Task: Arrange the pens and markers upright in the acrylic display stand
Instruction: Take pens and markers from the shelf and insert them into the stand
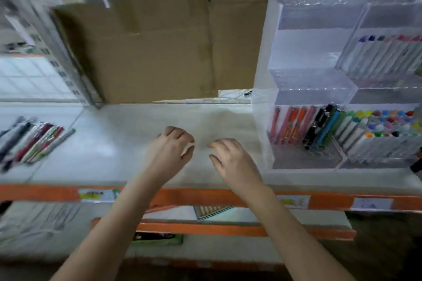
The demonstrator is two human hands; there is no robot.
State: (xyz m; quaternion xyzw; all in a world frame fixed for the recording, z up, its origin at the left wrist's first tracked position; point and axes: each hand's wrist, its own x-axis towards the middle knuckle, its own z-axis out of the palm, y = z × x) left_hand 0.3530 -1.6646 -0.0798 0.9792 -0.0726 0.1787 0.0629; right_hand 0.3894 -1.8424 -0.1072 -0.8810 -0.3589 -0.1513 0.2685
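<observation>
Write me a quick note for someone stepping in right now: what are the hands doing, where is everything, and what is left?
Left hand: empty, fingers loosely curled, over the shelf.
Right hand: empty too, same pose.
Display stand: at the right end of the shelf. Its lower front compartments already hold pens and markers, leaning upright; another row of markers sits higher up.
Loose pens: a pile lying flat at the left end of the shelf.
Left to do: pick up those loose pens and stand them in the stand.
</observation>
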